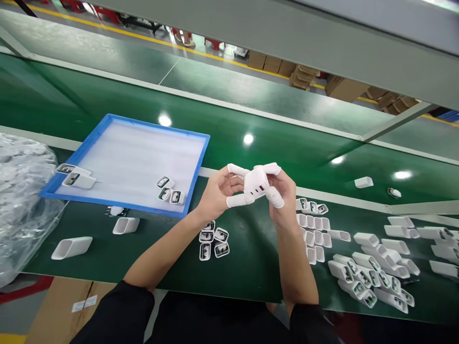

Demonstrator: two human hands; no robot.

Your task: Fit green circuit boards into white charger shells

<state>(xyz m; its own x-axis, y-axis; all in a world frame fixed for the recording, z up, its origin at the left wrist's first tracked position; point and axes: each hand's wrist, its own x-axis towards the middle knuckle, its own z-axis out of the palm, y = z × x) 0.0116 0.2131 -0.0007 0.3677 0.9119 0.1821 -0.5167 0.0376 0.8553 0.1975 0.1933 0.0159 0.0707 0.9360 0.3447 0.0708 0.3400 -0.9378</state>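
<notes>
Between my two hands is a white USB charger, its face with several dark port slots turned toward me. My left hand pinches its left side with thumb and finger, both tips in white finger cots. On the opposite side, my right hand grips the charger with cot-covered fingertips too. The charger is held above the green work surface. Just below my left hand stands a small group of white charger housings with circuit parts showing inside. Rows of white housings lie beside my right forearm.
A blue-rimmed tray with several housings lies to the left, near a clear plastic bag of white parts. Loose empty housings lie in front of it. Many more housings cover the right side. A metal frame bar crosses behind.
</notes>
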